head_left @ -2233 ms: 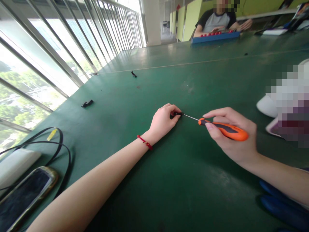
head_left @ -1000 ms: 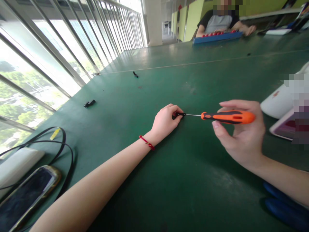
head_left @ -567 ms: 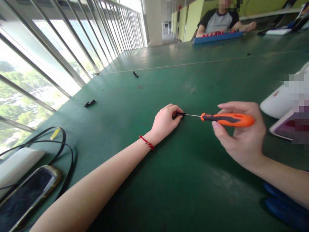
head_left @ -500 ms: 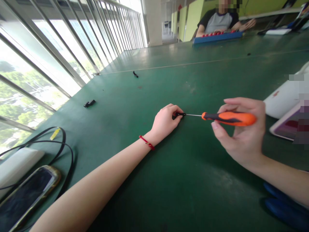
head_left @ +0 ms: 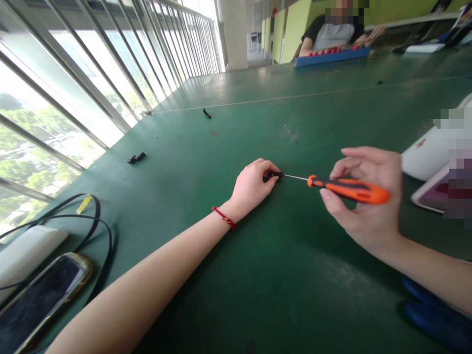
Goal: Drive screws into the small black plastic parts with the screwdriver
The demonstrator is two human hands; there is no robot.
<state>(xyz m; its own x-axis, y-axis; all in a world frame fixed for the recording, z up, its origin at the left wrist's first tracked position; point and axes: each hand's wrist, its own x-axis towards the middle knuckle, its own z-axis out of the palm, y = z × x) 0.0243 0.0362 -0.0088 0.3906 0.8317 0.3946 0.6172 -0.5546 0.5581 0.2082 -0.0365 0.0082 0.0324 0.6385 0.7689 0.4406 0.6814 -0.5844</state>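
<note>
My left hand (head_left: 255, 184) rests on the green table (head_left: 258, 275), its thumb and fingers pinching a small black part (head_left: 275, 174). Most of that part is hidden by the fingers, so its kind does not show. An orange and black screwdriver (head_left: 350, 190) lies across my right hand (head_left: 376, 201), its thumb below the handle and the fingers loosely curled behind it. The thin metal shaft points left, and its tip meets the black part at my left fingertips. The handle end sits near the palm, slightly lower than the tip in view.
Two small black pieces (head_left: 136, 158) (head_left: 207, 113) lie on the table to the left. A phone (head_left: 44, 305), a white box (head_left: 33, 246) and a looped black cable (head_left: 99, 211) are at lower left. Across the table, a person (head_left: 335, 34) sits behind a blue tray (head_left: 332, 56). White objects stand at right.
The screwdriver's handle has tipped downward a little, and my right hand has shifted slightly left with its fingers moved around the handle. My left hand stays in place.
</note>
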